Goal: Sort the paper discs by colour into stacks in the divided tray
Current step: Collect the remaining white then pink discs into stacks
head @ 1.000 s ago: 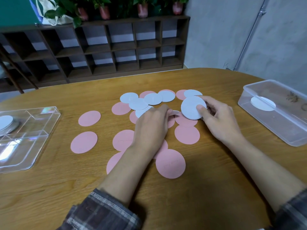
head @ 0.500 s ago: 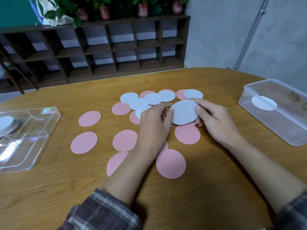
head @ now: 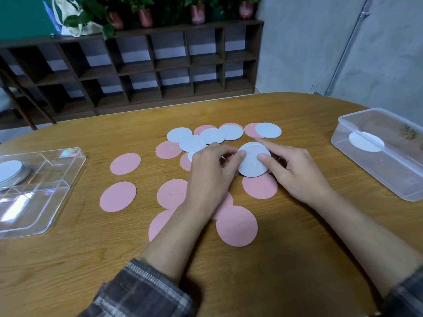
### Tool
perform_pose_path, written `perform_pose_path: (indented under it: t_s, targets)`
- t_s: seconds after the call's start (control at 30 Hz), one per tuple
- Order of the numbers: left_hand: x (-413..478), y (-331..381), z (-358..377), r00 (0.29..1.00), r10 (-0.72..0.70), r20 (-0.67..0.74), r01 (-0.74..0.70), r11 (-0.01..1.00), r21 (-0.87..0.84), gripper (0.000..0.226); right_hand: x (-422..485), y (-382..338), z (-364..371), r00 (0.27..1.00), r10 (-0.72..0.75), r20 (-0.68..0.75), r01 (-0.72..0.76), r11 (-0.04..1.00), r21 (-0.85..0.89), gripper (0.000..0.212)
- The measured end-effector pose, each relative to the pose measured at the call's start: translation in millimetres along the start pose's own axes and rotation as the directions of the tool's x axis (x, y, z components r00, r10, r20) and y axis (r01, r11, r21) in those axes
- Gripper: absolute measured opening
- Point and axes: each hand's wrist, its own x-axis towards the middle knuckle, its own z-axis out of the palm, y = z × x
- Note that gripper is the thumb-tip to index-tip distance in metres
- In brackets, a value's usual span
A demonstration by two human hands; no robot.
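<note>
Most discs (head: pixel 237 225) lie unsorted on the table (head: pixel 68 271), one white stack (head: pixel 10 172) in the tray (head: pixel 45 202), no pink yet, as left hand (head: pixel 210 177) and right hand (head: pixel 295 172) together pinch a white disc (head: pixel 251 168).

Divided tray (head: pixel 45 191): left part cut off by frame edge; white stack (head: pixel 10 171) inside half out of view. Plastic box (head: pixel 377 179): right end cut off. Left hand (head: pixel 206 179) hides parts of several pink discs (head: pixel 170 193). Raised marks on held white disc (head: pixel 253 160) too small to read.
</note>
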Motion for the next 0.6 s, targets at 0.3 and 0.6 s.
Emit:
perform_pose_path:
  t_s: [0.3, 0.6]
  targets:
    - [13, -26, -25, 0.991, -0.124, 0.059, 0.076, 0.855, 0.513, 0.048, 0, -2, 0, 1.000, 0.011, -0.016, -0.011, 0.999, 0.044, 0.029]
    - [16, -29, -29, 0.982, -0.186, 0.025, 0.136, 0.800, 0.584, 0.044, 0, 3, 1, 0.999, 0.036, -0.024, -0.034, 0.997, 0.074, 0.027]
